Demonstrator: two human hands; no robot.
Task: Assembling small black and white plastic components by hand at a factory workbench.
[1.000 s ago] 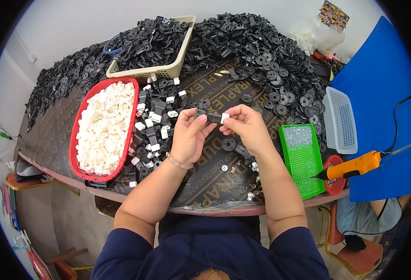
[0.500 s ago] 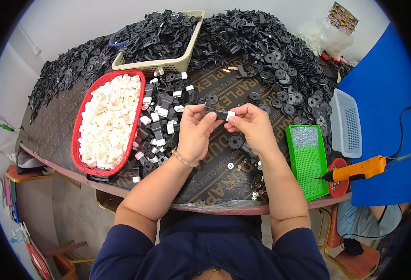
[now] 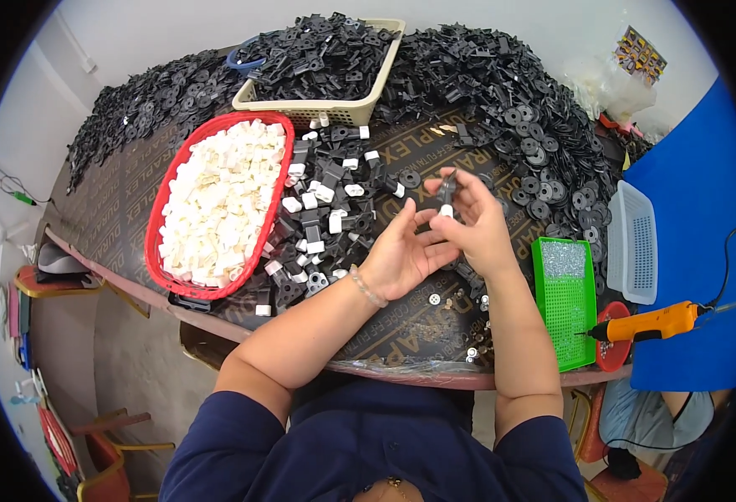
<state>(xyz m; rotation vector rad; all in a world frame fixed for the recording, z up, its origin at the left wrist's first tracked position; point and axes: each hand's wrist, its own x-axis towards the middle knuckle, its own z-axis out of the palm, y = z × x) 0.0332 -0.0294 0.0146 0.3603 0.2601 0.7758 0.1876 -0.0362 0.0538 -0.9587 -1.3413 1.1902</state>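
Observation:
My right hand point(image 3: 483, 233) pinches a black plastic part with a white plastic cap point(image 3: 447, 209) at its lower end. It is tilted nearly upright, and the fingers hide some of it. Palm turned up and fingers apart, my left hand point(image 3: 401, 261) is just left of it and looks free of any part. Beyond my left wrist lie several black parts with white caps point(image 3: 314, 233), scattered loosely. To their left, a red basket point(image 3: 152, 238) is heaped with small white plastic pieces point(image 3: 222, 201).
A beige basket point(image 3: 360, 109) overflows with black parts at the back. Black discs point(image 3: 544, 188) pile up on the far right. At the right are a green tray point(image 3: 565, 314) of small metal pieces, a pale crate point(image 3: 633, 243), a red dish point(image 3: 614, 356) and an orange electric screwdriver point(image 3: 656, 323).
My left hand has let go of the black part and opened. My right hand has raised the part and tilted it from level to nearly upright. The whole view has shifted slightly.

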